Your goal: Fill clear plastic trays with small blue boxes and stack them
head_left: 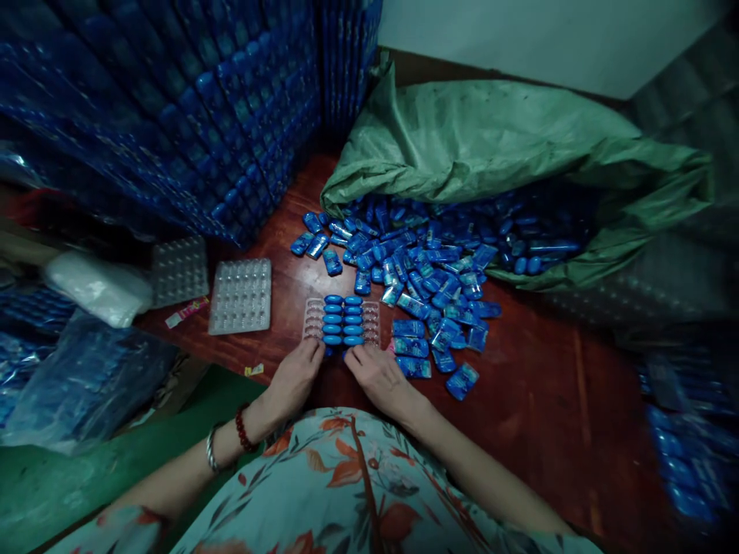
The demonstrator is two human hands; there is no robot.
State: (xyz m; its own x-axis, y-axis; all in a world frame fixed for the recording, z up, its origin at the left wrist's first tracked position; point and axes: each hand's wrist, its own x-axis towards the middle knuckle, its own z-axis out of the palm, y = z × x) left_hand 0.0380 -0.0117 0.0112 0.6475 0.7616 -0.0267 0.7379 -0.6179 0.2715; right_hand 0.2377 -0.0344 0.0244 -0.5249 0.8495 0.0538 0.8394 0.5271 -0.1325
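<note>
While my left hand [295, 375] and right hand [378, 375] rest loosely open, fingertips on the near edge of the clear tray [342, 320], it lies flat on the tabletop [536, 385], long axis left to right. Its blue capsules [333, 319] lie crosswise in two columns beside the loose blue packets [427, 269].

reddish wooden table [536, 385]; a clear blister tray [342, 320] half filled with blue pieces sits at the near edge; two empty clear trays [240, 296] toward the left edge; a loose pile of blue packets [421, 277] spills from a green sack [490, 138] at the far side
</note>
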